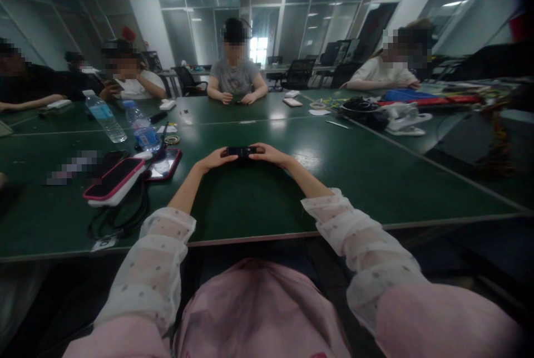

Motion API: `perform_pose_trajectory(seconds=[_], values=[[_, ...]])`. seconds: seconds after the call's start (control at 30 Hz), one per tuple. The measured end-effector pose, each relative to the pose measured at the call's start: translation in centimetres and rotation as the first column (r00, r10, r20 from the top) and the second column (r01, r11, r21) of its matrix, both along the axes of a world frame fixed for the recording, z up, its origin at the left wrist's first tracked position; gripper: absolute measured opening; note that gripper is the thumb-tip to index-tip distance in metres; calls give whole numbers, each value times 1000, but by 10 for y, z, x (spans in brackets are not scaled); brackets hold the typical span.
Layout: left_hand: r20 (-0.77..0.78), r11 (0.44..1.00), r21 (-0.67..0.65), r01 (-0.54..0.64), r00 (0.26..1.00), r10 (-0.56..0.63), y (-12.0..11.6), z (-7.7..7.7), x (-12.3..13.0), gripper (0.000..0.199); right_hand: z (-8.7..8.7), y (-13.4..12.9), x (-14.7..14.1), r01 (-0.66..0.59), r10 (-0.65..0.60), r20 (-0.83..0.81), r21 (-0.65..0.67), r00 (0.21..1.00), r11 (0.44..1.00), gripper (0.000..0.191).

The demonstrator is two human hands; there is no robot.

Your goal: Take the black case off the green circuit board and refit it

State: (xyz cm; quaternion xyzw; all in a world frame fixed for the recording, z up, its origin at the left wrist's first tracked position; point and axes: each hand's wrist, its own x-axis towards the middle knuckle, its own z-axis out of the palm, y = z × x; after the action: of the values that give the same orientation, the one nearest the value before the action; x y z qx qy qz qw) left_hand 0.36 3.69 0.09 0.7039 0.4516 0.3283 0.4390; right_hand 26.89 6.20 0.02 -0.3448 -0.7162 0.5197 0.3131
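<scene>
My left hand (217, 160) grips the left end of the phone (241, 152); my right hand (269, 153) grips its right end; the fingers of both are closed on it, thumbs along the near edge. The phone lies sideways, low over the green table (250, 196); to the left are a pink-edged phone (165, 164), a pink-rimmed device (114, 180) and black cables (137, 210); beyond them, two bottles (104, 116); at far right, a white tool (406, 121); a person (237, 77) sits opposite.

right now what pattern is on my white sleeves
Dark dots on the white sleeves, best in the head view.
</scene>
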Motion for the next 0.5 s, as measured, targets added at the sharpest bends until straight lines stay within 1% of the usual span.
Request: perform_pose_trajectory(seconds=[0.23,0.5], values=[[-16,1000,21,2,1000,-1,1,0,1,59,1,0,1,-27,27,-31,-10,999,1000,53],[-67,998,52,30,997,-26,-4,3,1,64,-4,2,0,-8,6,-75,-27,997,1000,53]])
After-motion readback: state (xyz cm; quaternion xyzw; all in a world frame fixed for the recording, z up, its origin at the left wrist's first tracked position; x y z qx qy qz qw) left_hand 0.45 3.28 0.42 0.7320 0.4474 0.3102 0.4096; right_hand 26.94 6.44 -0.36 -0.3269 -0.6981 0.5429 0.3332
